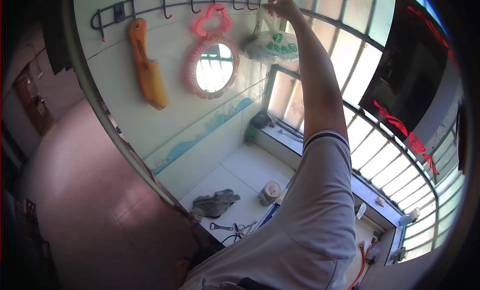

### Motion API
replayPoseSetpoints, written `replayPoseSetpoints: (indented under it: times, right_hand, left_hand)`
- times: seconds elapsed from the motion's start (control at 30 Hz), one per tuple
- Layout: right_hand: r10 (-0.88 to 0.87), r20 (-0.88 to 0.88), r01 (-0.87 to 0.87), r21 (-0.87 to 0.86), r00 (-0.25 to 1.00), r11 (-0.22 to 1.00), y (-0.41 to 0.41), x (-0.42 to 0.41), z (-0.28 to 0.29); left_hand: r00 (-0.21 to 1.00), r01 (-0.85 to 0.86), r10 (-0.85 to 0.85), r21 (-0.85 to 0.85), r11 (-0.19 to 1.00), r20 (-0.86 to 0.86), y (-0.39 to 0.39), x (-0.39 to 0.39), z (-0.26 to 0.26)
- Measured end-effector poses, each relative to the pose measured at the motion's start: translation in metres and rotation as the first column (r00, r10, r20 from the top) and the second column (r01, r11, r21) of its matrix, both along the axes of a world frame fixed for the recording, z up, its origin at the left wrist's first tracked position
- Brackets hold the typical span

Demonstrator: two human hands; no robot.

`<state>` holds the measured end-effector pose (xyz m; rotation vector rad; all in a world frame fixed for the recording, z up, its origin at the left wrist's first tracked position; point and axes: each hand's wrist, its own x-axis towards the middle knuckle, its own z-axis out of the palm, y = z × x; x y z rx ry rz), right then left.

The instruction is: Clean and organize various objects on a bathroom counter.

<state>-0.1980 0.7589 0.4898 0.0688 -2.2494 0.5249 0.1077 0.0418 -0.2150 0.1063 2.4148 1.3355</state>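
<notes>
My right hand (pixel 275 6) is raised to the right end of a wall-mounted wire hook rack (pixel 183 4), its fingers closed on the handles of a white plastic bag (pixel 275 48) with green print. The bag hangs full beside the window; its contents cannot be made out. Left of it, a pink-framed round mirror (pixel 214 67) hangs from a hook by its pink loop. An orange comb (pixel 148 68) hangs further left. My left hand is out of view.
On the white tiled counter (pixel 243 166) below lie a grey cloth (pixel 215 204), a lidded jar (pixel 269 193), a bottle opener (pixel 221 226) and scissors (pixel 245 228). A barred window (pixel 369 140) runs along the right. A curved pale edge (pixel 123 147) borders the wall at left.
</notes>
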Motion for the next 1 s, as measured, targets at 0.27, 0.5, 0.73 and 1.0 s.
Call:
replayPoseSetpoints:
  times: [0.27,0.5,0.73,1.0]
  right_hand:
    - [-0.054,0.134,0.105,-0.406,0.99,0.908,-0.015,0.007,-0.004]
    - [-0.125,0.104,0.153,-0.339,0.987,0.928,-0.018,-0.004,-0.012]
    - [-0.293,-0.194,0.271,-0.134,0.936,0.953,0.007,0.004,-0.038]
    - [0.119,-0.054,-0.131,-0.345,0.991,0.929,-0.006,-0.002,-0.057]
  left_hand:
    - [0.991,-0.108,0.113,-0.07,0.992,0.076,-0.002,0.012,-0.009]
    - [0.997,-0.037,0.039,-0.035,0.999,0.061,0.0,0.004,-0.01]
    - [0.999,-0.036,0.035,0.044,0.998,0.029,-0.004,0.002,-0.027]
    - [1.0,0.015,-0.016,-0.058,0.998,-0.007,0.005,-0.007,-0.017]
